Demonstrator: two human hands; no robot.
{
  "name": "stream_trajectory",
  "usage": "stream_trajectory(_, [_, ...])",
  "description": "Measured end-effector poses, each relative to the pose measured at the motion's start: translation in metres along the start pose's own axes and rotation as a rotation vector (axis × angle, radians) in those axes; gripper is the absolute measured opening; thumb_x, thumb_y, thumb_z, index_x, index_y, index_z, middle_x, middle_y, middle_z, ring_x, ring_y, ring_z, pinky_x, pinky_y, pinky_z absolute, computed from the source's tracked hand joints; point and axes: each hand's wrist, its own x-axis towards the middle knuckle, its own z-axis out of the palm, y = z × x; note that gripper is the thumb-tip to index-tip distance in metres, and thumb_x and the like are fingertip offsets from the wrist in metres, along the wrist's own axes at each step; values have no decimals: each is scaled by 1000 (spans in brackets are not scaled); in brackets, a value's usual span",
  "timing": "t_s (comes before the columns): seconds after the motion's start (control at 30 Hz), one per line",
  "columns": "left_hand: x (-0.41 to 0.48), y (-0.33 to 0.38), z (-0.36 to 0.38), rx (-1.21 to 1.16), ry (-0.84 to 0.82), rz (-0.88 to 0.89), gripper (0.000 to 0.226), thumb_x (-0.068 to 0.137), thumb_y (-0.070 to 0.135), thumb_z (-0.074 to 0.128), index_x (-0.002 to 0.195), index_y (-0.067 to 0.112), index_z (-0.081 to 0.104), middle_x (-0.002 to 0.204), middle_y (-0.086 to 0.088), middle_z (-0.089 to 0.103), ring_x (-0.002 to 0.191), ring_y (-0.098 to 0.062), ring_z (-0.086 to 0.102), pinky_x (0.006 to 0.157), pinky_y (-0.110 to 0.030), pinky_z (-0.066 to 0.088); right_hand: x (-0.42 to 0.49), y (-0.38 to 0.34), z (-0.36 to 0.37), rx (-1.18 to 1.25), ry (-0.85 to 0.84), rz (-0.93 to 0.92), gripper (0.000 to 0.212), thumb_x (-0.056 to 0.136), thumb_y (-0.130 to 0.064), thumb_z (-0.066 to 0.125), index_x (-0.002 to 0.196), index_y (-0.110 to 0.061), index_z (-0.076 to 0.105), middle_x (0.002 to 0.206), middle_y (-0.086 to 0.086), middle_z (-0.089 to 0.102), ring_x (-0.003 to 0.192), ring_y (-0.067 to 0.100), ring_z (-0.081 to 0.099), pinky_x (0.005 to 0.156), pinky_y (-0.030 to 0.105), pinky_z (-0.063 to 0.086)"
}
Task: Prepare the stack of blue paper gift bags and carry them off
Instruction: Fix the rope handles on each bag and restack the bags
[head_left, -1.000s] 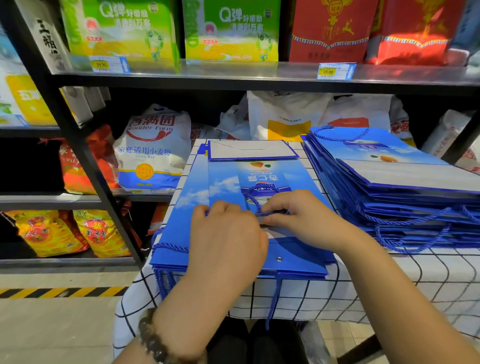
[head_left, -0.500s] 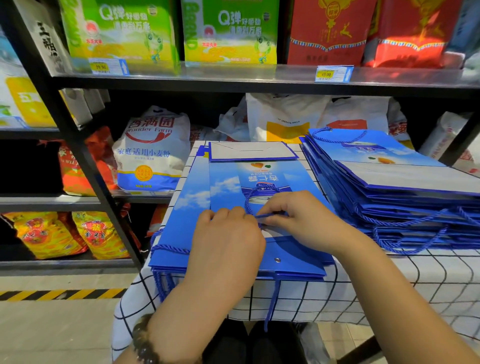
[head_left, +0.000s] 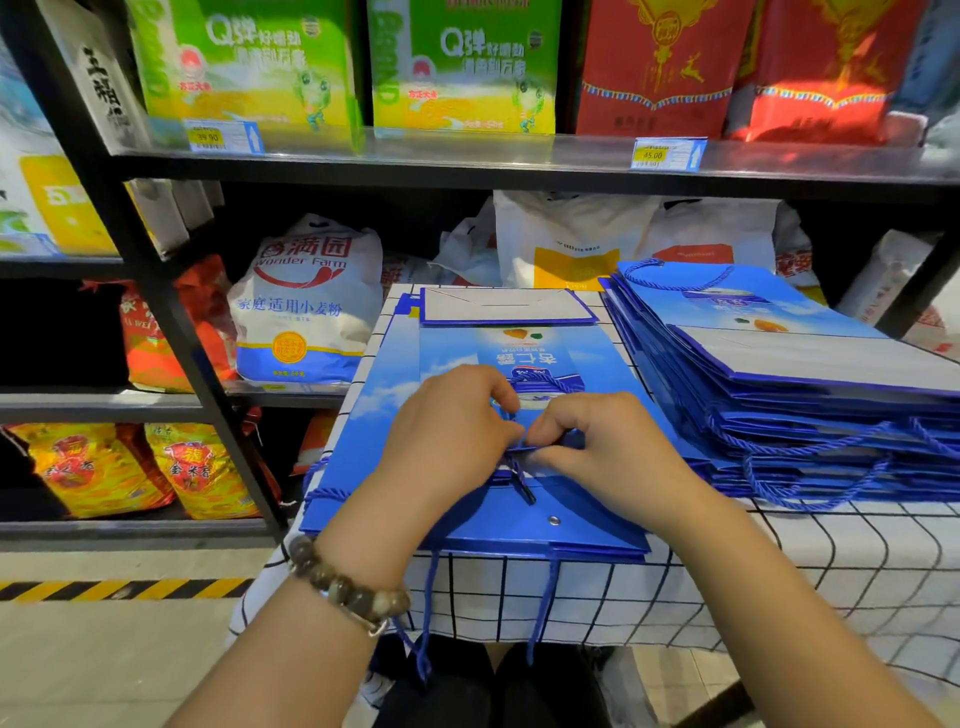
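Left hand (head_left: 447, 428) rose to right hand (head_left: 605, 447) | both pinch cord (head_left: 521, 482) | sack (head_left: 306, 301): Wonder Farm

Cord: the thin blue rope handle (head_left: 545, 383) disappears under the left hand (head_left: 447, 431) and right hand (head_left: 597, 447), whose curled fingers cover the pinched stretch.
Second pile: the taller stack of flat blue paper bags (head_left: 779, 395) is cut off by the right edge.
Top shelf: the green printed cartons (head_left: 457, 67) are cut off at the top.
Label: the fine print on the yellow-and-white price tag (head_left: 667, 154) is too blurred to read.
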Motion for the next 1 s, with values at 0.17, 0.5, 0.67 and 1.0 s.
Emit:
stream_trajectory(0.17, [6, -8, -9, 32, 204, 2, 11, 89, 25, 58, 83, 31, 50, 88, 1, 65, 91, -22, 57, 72, -34, 44, -2, -1, -1, 3, -23, -34, 16, 78, -21, 71, 68, -29, 62, 78, -13, 66, 82, 13, 62, 79, 39, 50])
stream_trajectory(0.5, [-2, -53, -45, 229, -103, 79, 53, 92, 2, 43, 134, 34, 40, 142, 0, 40, 118, -21, 43, 90, -31, 40, -2, -2, -12, -31, 97, -117, 23, 91, -20, 54, 77, -36, 45, 62, -14, 52, 62, 4, 47, 56, 19, 32])
stream_trajectory(0.67, [3, -63, -43, 32, -114, 193, 45, 87, 7, 58, 124, 32, 52, 143, 15, 35, 136, -6, 30, 105, -22, 29, 2, -12, -16, 50, 73, -166, 25, 90, -22, 56, 74, -38, 46, 65, -22, 58, 69, 0, 51, 59, 15, 38])
stream_trajectory(1.0, [3, -81, -57, -99, -92, 229, 30, 91, 26, 55, 72, 46, 62, 69, 27, 62, 79, 9, 60, 61, -7, 39, 0, -6, -47, 448, 638, -255, 21, 83, -26, 44, 93, -21, 62, 94, -12, 66, 92, 2, 60, 80, 12, 45])
